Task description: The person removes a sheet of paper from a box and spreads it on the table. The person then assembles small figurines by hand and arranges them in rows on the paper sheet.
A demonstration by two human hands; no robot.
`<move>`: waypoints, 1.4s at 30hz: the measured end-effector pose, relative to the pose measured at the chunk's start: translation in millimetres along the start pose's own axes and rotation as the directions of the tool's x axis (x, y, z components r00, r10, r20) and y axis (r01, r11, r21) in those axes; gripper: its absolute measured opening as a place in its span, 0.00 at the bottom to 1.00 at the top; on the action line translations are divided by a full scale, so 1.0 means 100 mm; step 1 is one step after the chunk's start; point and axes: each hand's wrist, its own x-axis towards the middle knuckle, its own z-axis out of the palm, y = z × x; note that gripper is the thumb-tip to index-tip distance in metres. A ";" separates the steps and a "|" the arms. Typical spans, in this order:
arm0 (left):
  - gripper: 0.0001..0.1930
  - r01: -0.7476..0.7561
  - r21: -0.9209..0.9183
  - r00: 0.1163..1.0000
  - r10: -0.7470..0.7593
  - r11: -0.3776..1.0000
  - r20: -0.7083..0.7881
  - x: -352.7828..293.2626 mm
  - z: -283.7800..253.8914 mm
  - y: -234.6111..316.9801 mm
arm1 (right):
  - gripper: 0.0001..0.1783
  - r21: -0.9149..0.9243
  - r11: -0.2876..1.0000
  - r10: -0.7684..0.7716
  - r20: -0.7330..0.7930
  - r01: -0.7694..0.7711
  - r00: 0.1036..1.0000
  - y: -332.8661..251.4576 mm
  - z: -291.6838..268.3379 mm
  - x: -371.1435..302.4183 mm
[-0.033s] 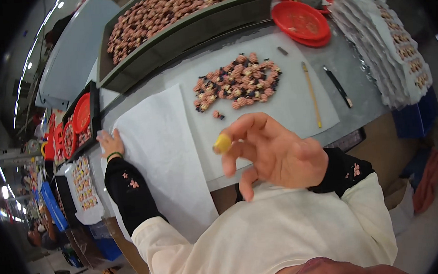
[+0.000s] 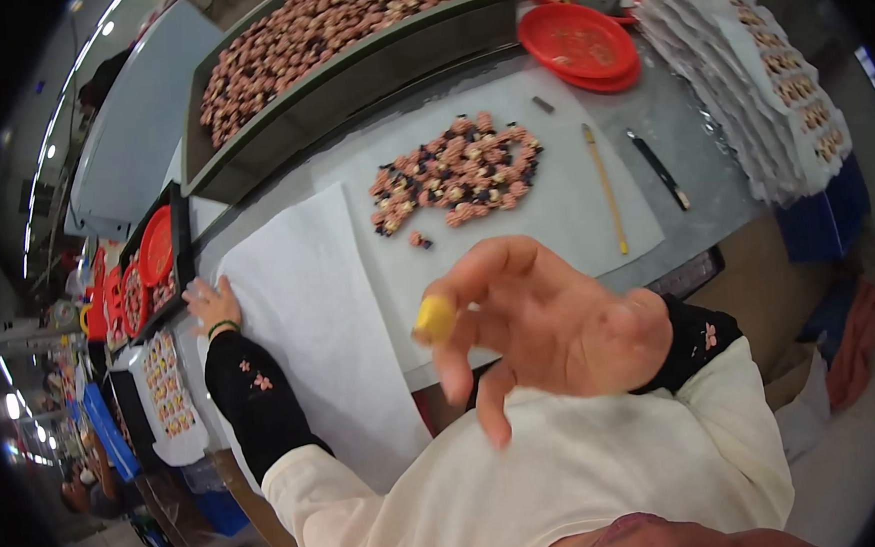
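My left hand lies with fingers spread at the left edge of a white paper sheet, holding nothing. In front of my body my right hand is raised, palm turned up, its fingers loosely bent and apart, with nothing between them. A yellow cover sits on the tip of one finger. Beyond that hand, a pile of small pink, cream and dark flower-shaped pieces lies on a pale work sheet. One small cluster lies apart from the pile.
A grey-green bin full of similar pieces stands at the back. Red plates, a thin yellowish stick and a black pen-like tool lie to the right, near stacked white trays. A black tray stands at left.
My right hand has come slightly nearer and lower, its fingers still apart. The whole view has shifted a little; my left hand stays at the paper's edge.
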 end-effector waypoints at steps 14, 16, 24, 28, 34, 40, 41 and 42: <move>0.30 -0.679 -0.705 0.383 0.917 0.203 -0.106 -1.78 -1.26 2.09 | 0.57 -0.098 0.979 -0.156 0.193 0.177 0.969 -0.61 0.51 -0.71; 0.30 -0.676 -0.699 0.444 0.886 0.235 -0.132 -1.67 -1.04 2.22 | 0.56 -0.106 0.980 -0.158 0.116 0.170 0.981 -0.65 0.63 -0.81; 0.25 -0.672 -0.701 0.580 0.758 0.238 -0.298 -1.72 -0.70 2.29 | 0.56 -0.040 0.944 -0.302 0.286 0.326 0.909 -0.74 0.47 -0.94; 0.24 -0.612 -0.747 0.664 0.683 0.260 -0.306 -1.96 -0.84 2.38 | 0.55 0.307 0.861 -0.497 0.340 0.405 0.798 -0.56 0.34 -0.84; 0.22 -0.302 -0.921 0.861 0.485 0.248 -0.151 -2.09 -0.78 2.30 | 0.58 0.214 0.946 -0.274 0.119 0.245 0.954 -0.70 0.50 -0.96; 0.23 0.032 -0.998 0.921 0.390 -0.045 0.011 -2.40 -0.60 2.22 | 0.54 -0.103 0.975 -0.164 0.252 0.195 0.954 -0.80 0.37 -0.94; 0.23 0.003 -0.992 0.936 0.349 -0.122 -0.040 -2.51 -0.58 2.26 | 0.50 0.088 0.937 -0.347 0.344 0.337 0.873 -0.71 0.28 -0.86; 0.23 -0.021 -0.981 0.954 0.289 -0.191 -0.077 -2.61 -0.57 2.25 | 0.47 0.296 0.855 -0.516 0.394 0.426 0.761 -0.63 0.22 -0.78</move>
